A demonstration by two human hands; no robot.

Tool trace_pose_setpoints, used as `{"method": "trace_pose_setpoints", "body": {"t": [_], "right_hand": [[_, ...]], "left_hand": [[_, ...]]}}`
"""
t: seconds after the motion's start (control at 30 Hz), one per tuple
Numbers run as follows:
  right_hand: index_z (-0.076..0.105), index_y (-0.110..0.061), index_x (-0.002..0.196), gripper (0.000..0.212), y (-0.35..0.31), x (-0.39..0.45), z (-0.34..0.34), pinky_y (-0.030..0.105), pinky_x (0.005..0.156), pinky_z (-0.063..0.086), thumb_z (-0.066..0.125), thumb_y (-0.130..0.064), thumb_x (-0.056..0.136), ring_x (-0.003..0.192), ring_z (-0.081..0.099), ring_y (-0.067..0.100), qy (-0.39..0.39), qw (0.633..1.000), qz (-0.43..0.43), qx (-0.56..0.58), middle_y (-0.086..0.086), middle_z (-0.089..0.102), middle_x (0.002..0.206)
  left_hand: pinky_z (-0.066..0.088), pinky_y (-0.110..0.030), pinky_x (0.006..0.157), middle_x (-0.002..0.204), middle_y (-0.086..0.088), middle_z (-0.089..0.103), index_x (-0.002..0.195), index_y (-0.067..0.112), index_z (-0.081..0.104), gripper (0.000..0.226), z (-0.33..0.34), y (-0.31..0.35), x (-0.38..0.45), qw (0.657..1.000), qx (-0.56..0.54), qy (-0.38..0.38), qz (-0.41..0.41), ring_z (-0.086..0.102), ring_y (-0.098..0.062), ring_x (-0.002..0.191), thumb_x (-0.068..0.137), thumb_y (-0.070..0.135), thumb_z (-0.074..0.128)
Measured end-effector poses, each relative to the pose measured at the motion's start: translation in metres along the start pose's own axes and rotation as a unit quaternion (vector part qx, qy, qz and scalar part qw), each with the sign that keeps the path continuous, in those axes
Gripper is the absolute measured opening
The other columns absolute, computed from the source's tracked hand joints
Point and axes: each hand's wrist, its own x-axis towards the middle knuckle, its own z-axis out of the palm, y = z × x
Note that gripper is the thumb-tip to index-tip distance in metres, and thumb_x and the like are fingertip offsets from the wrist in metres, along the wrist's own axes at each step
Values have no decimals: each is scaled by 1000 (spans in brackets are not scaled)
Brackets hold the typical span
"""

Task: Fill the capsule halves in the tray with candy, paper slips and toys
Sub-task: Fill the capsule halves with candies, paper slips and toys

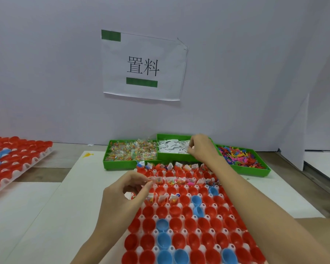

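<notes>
- My right hand (200, 147) is up at the middle green bin of paper slips (172, 147), upper centre of the frame, fingers curled in and pinching at the pile. Can't tell if it's got one slip or several.
- Left hand (130, 189) hovers over the far-left part of the capsule tray (156, 248), thumb and fingertips pinched together. Looks like a small clear candy packet in there, but it's blurry.
- Tray of red and blue capsule halves (181, 212) fills the lower centre. The far rows already have stuff in them, the near rows look empty.
- Candy bin (130, 151) sits left of the slips, toy bin (242, 157) to the right.
- Tip, I reckon: peel off just one slip, they're light and clump together. Drop it straight down into the cup and go row by row so nothing gets skipped.
- Another capsule tray (11, 161) sits at the left edge of the surface.
</notes>
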Motion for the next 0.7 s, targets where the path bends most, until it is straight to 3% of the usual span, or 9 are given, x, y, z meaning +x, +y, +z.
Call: {"method": "trace_pose_setpoints", "body": {"t": [0.07,0.13,0.2,0.27,0.47,0.6,0.7], "right_hand": [[73,7,89,16,2,1,2,16,58,46,67,-7,92,81,72,27,1,999,25,44,21,75,95],[71,0,81,12,4,1,3,14,57,43,70,-7,90,77,65,20,9,993,47,104,13,73,87],[67,-10,82,11,7,0,2,15,62,44,72,-11,92,82,63,16,19,984,52,168,1,68,85],[70,-8,91,11,9,-1,1,22,73,51,73,-18,93,86,64,17,15,975,48,214,3,70,92],[71,-15,93,9,20,-7,5,20,61,43,72,-24,94,76,61,8,38,969,58,237,-1,69,87],[77,-15,94,9,24,-15,6,25,77,52,72,-23,94,80,62,2,57,967,53,242,-5,72,88],[78,-13,99,15,17,-24,-1,25,79,55,70,-26,96,82,64,3,102,954,57,277,-5,73,89]], "left_hand": [[57,-17,70,83,12,75,89,28,74,10,-1,1,0,1000,0,1,-4,71,-14,80,81,34,78],[57,-16,71,83,14,75,90,28,74,13,-3,2,1,1000,3,2,-5,71,-12,82,80,36,76],[57,-15,71,83,16,74,90,28,75,13,-3,3,2,1000,7,0,-7,71,-11,83,80,35,76],[57,-15,72,83,16,75,90,27,75,13,-4,3,2,1000,8,-1,-11,72,-11,83,80,34,77],[58,-16,71,81,15,75,89,24,77,14,-4,7,2,1000,4,-2,-21,72,-11,81,79,33,79],[58,-15,71,80,17,75,89,25,76,17,-3,8,0,1000,6,-4,-26,72,-9,81,77,35,78],[58,-14,72,81,17,75,90,26,77,17,-3,8,0,999,-1,0,-34,73,-8,82,76,35,78]]}}
